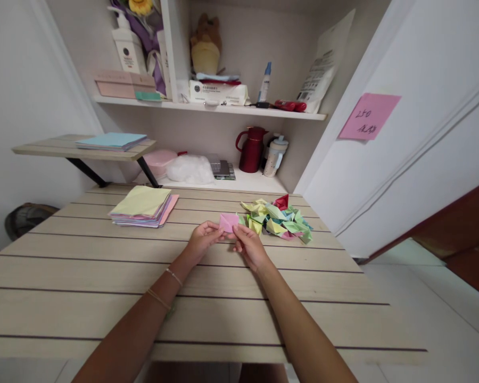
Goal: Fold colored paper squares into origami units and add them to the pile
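Over the slatted tabletop (231,314), the left forearm (147,319) and right forearm (303,319) cross the near edge and angle inward. A heap of folded papers (277,213), near the right edge, crowds the right hand (250,246); a paper stack (143,202) stands apart from the left hand (203,239), slats showing between. Both hands pinch a small pink paper (229,222), one at each side, left of the heap.
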A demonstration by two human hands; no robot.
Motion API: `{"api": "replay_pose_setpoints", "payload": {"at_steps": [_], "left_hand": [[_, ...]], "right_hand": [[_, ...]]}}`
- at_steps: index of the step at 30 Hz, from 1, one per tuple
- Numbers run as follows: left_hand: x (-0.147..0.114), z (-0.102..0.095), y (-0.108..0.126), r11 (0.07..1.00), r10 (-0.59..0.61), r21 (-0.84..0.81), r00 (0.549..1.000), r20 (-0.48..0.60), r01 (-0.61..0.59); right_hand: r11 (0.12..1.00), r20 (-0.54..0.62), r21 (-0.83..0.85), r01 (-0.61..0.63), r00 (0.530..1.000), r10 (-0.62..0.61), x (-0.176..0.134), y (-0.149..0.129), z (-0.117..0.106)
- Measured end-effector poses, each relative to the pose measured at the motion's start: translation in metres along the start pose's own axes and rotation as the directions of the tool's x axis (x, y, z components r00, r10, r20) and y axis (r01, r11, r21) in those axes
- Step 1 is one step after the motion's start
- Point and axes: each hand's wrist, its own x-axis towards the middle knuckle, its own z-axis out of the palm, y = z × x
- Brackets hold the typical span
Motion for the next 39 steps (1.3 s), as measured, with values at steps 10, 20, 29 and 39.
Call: {"api": "replay_pose_setpoints", "payload": {"at_steps": [10,20,29,39], "left_hand": [[0.002,-0.003,0.006,0.982,0.08,0.167,0.995,0.051,-0.088],[0.006,-0.004,0.0,0.979,0.118,0.172,0.992,-0.036,-0.111],[0.001,0.0,0.001,0.971,0.124,0.2,0.991,0.039,-0.13],[0.002,0.0,0.0,0.942,0.168,0.297,0.986,-0.013,-0.156]], "right_hand": [[0.904,0.03,-0.333,0.267,0.961,-0.273,0.002,-0.008,-0.005],[0.818,0.087,-0.474,0.326,0.942,-0.325,0.002,-0.005,-0.007],[0.817,0.086,-0.485,0.31,0.947,-0.309,0.007,0.003,-0.008],[0.829,0.099,-0.455,0.326,0.943,-0.317,0.002,-0.001,-0.004]]}}
